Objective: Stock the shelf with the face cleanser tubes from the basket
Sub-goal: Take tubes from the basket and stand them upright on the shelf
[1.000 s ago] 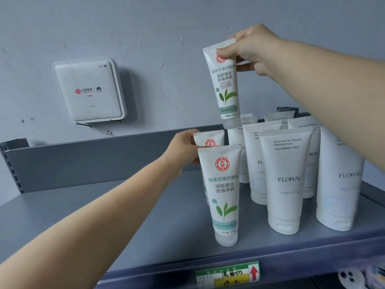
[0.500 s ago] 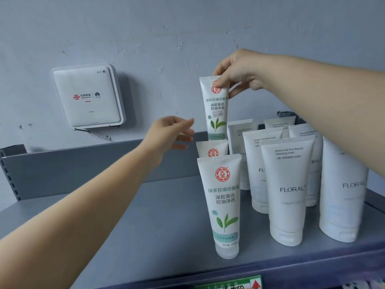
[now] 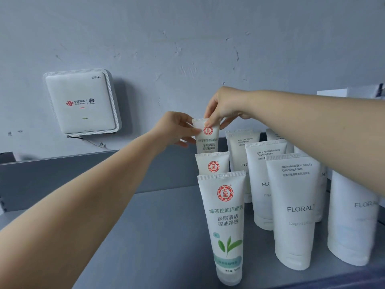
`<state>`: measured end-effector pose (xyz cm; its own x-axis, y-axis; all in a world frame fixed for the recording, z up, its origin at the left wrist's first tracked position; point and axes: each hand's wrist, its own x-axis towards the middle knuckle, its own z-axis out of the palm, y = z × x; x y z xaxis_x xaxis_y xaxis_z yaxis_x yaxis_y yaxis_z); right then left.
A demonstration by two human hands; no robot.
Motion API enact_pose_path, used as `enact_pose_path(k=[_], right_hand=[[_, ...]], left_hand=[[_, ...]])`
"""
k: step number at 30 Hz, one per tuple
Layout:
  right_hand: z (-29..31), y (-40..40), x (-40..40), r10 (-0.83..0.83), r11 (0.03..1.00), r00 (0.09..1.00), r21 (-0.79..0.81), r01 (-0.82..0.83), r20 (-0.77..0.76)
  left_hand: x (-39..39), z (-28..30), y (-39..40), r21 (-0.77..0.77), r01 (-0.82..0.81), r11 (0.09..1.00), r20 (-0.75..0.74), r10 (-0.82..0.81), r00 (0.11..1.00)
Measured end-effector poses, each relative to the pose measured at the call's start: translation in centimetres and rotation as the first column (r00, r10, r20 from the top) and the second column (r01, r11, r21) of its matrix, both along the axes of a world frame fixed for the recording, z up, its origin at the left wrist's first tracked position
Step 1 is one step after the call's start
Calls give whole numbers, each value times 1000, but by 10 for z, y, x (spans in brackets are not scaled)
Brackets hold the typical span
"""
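Note:
Three white green-tea cleanser tubes with red round logos stand in a row running back on the grey shelf [image 3: 145, 236]. The front tube [image 3: 224, 222] stands cap down near the shelf edge, and a second tube [image 3: 211, 163] shows just behind it. The rearmost tube [image 3: 207, 140] is upright at the back. My right hand [image 3: 223, 107] pinches its top edge from above. My left hand [image 3: 177, 128] holds its left side with fingers and thumb. Its lower part is hidden behind the second tube. No basket is in view.
White FLORAL cleanser tubes [image 3: 295, 209] stand in rows on the right of the shelf. A grey back rail [image 3: 83, 172] closes the shelf at the rear. A white WiFi box [image 3: 82, 103] hangs on the wall above left. A white box edge [image 3: 354, 93] shows far right.
My right hand has lowered the tube from high in the air down behind the second tube. My left hand left the second tube, lifted, and now holds the lowered tube's side.

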<state>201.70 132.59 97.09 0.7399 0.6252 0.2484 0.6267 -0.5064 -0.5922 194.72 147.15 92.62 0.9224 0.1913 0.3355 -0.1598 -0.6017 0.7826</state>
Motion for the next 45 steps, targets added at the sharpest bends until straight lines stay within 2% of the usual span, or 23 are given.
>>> enact_pose_path(k=[4,11,17,25,36,40,45], right_hand=[[-6,1,2,13,984,998,-179,-3,54],[-22,10,7,27,938,990,-347,24,141],[-25,14,6,52,908,964,-414,63,260],[-24,16,1,96,861,938,-500,90,333],[2,-7,-23,74,904,854,-396,160,515],[9,-19,-43,25,919,813,-334,211,582],[17,-34,-81,-80,917,645,-196,346,760]], left_hand=[[11,-12,2,35,21,999,-86,-18,996],[20,-30,3,113,10,994,-141,6,990],[22,-34,6,113,10,994,-157,8,988],[19,-32,7,122,22,992,-169,-1,986],[7,-29,0,236,-70,969,-169,112,979],[-8,-17,-2,276,-174,945,-26,189,982],[-47,3,-11,367,-221,904,163,172,972]])
